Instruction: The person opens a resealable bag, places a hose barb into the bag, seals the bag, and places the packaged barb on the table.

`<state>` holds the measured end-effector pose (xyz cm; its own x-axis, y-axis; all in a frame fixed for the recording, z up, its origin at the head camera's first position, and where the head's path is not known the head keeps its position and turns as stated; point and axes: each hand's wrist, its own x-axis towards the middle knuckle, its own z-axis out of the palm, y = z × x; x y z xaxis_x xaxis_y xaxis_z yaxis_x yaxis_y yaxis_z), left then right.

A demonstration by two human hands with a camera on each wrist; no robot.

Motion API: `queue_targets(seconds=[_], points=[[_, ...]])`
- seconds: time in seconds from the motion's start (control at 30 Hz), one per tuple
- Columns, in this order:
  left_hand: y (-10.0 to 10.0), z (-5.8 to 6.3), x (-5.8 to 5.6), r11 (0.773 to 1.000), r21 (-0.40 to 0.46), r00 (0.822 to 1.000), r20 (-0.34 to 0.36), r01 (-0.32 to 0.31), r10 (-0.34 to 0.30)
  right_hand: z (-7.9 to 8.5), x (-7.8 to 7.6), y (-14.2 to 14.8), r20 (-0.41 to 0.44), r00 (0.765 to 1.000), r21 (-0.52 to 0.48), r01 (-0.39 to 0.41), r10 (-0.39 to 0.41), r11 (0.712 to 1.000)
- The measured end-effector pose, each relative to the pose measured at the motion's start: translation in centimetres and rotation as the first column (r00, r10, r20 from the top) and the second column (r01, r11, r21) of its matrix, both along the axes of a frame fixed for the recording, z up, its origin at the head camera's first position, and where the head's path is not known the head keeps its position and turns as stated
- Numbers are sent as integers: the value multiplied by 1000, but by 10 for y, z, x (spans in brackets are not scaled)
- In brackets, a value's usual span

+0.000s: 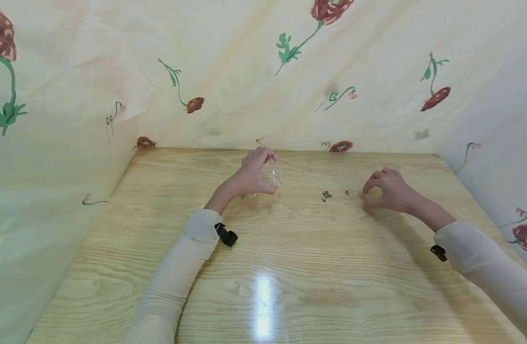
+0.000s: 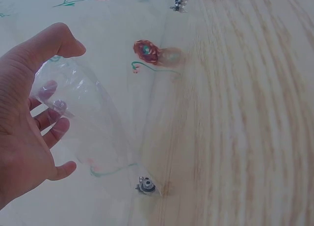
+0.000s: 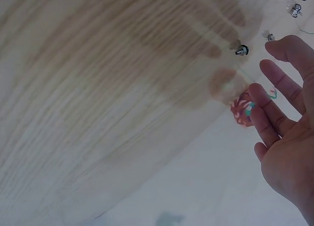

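Note:
In the head view my left hand [image 1: 251,173] is raised over the back middle of the table, thumb and fingers curved round a clear plastic bag [image 1: 273,173]. Through the bag [image 2: 93,103], fingers show in the left wrist view. A small silver screw-like part [image 2: 145,185] lies by the bag's lower edge. My right hand [image 1: 389,191] hovers farther right, fingers loosely curved, with bare tabletop visible between thumb and fingers. Just left of it lies a single small metal part [image 1: 347,192], which in the right wrist view looks like a screw [image 3: 242,50] with a dark ring.
A small cluster of several metal parts [image 1: 327,194] lies between the hands. Another tiny part [image 1: 244,196] sits beside the left wrist. Flower-printed cloth [image 1: 229,71] hangs behind and beside the wooden table [image 1: 315,267]. A bright reflection crosses its front middle.

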<state>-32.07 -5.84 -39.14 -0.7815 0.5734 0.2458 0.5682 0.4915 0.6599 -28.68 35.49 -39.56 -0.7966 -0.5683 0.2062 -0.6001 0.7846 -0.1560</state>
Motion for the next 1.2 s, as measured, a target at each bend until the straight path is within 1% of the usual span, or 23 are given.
queue_targets(seconds=[0.13,0.27,0.57,0.7,0.9,1.2], points=[[0,1,1,1000,-2,1000,-6,3,-3,-2,3,4,34,999,10,26,-26,1000],[0,1,1,1000,-3,1000,-17,6,-7,-5,6,9,41,998,11,36,-37,999],[0,1,1,1000,-9,999,-35,1,-2,-11,10,19,-11,1000,1,25,-25,1000],[0,0,2,1000,-4,1000,-27,0,0,-11,12,20,-13,1000,0,21,-21,1000],[1,-1,2,1000,-8,999,-36,-3,3,-12,15,22,-8,1000,-8,19,-19,1000],[1,-3,2,1000,-4,999,-34,-1,1,-17,15,22,-57,998,-30,-10,8,1000]])
